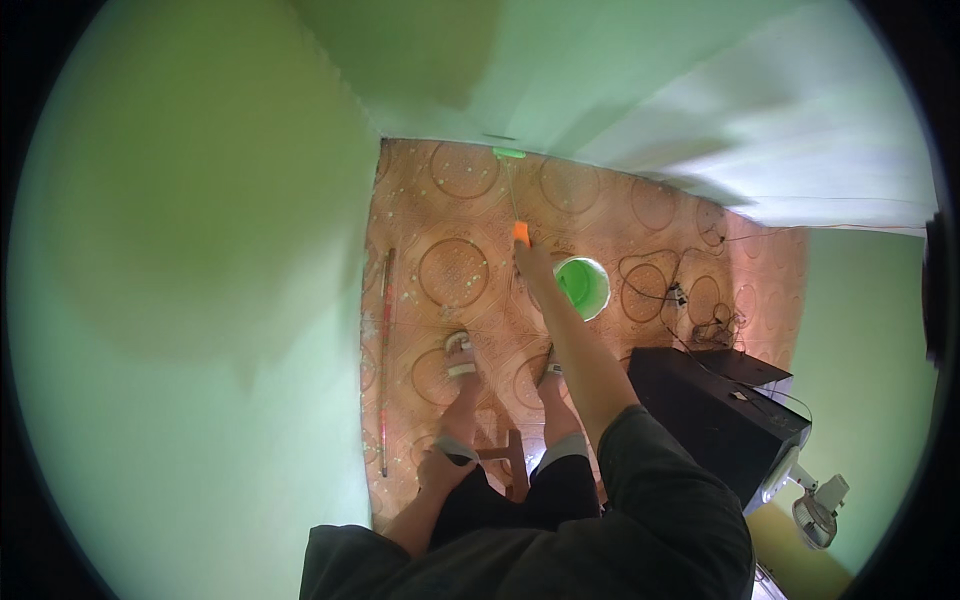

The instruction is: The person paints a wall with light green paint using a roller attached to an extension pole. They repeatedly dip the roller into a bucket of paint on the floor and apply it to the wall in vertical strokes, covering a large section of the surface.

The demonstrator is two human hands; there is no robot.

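Note:
My right hand (532, 260) grips the orange handle (522, 233) of a paint roller, its arm stretched out ahead of me. A thin metal rod runs from the handle to the green roller sleeve (509, 153), which is at the foot of the far wall (465, 82); whether it touches the wall I cannot tell. Just right of my forearm stands a white bucket (604, 279) with bright green paint (579, 286) inside. My left hand (444, 469) rests on my left knee, seemingly without holding anything; its fingers are partly hidden.
A long pole (387, 360) lies on the patterned floor (454, 274) along the left wall (225, 300). Cables and a power strip (677, 295) are on the right, near a dark cabinet (705, 412). Beside that is a fan (815, 517). A wooden stool (516, 465) shows between my legs.

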